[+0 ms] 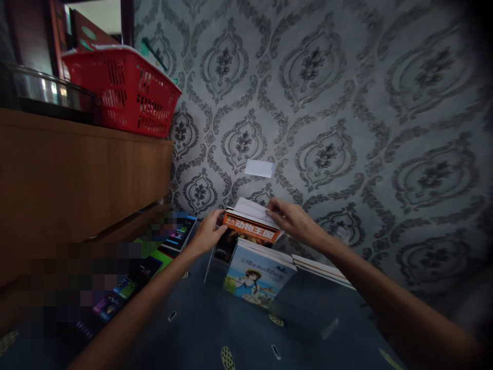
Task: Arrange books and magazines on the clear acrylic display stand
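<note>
An upright book with an orange title band [252, 230] stands near the wall. My left hand [210, 231] is closed on its upper left edge, thumb in front. White papers [250, 206] stick up just behind this book. My right hand [290, 218] pinches their right side near the top; whether they are loose sheets or a booklet's pages I cannot tell. In front stands a picture book [256, 275] with a light blue cover showing a figure in a hat, which neither hand touches.
More books [323, 270] stand to the right against the patterned wall [308, 72]. A white label [259, 168] is on the wall. On the left, a wooden cabinet [77, 180] holds a red basket [127, 92] and a metal basin [54, 95]. Dark-covered items [123, 290] lie below it.
</note>
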Motion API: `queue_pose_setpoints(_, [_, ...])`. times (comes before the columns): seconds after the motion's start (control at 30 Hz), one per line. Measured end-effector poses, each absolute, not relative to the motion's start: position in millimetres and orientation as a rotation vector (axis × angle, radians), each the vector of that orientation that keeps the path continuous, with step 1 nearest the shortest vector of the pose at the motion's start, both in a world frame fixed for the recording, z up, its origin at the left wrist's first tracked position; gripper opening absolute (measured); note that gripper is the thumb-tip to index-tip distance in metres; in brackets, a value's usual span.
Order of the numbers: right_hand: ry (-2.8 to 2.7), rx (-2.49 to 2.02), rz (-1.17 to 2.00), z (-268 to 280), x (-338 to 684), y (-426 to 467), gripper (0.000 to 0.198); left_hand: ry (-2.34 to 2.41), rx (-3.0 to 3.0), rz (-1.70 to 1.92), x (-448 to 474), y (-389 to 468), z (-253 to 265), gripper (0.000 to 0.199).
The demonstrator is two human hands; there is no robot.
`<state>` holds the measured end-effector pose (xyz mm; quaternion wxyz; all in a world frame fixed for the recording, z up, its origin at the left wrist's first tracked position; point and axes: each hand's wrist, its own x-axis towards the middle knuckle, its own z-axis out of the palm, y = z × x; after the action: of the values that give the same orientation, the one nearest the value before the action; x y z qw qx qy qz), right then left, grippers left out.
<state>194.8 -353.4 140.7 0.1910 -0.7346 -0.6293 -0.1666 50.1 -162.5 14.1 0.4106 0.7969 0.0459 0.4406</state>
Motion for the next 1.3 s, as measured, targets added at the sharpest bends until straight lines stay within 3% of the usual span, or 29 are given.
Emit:
queue_pose_setpoints(0.3, [-1.683, -2.123, -0.440, 136, 206, -388, 0.031, 0.090, 2.025, 1.143, 56, -166, 16, 0.031])
queue_pose_setpoints(0.47, [-1.530, -2.084, -0.613, 153, 207, -415, 0.026, 0.070, 2.043, 1.108, 55, -165, 18, 0.029])
queue_pose_setpoints(0.67, [-1.343, -2.148, -0.698, 182, 219, -462, 0.029, -0.004, 2.059, 1.021, 57, -156, 19, 0.043])
queue_pose_setpoints(0.9, [-1.253, -2.207, -0.932, 212, 222, -500, 0.040, -0.033, 1.931, 0.866, 56, -151, 22, 0.037])
queue_pose_setpoints(1.3, [-1.272, -2.231, -0.983, 232, 213, -518, 0.042, -0.031, 1.820, 0.787, 51, -156, 26, 0.040])
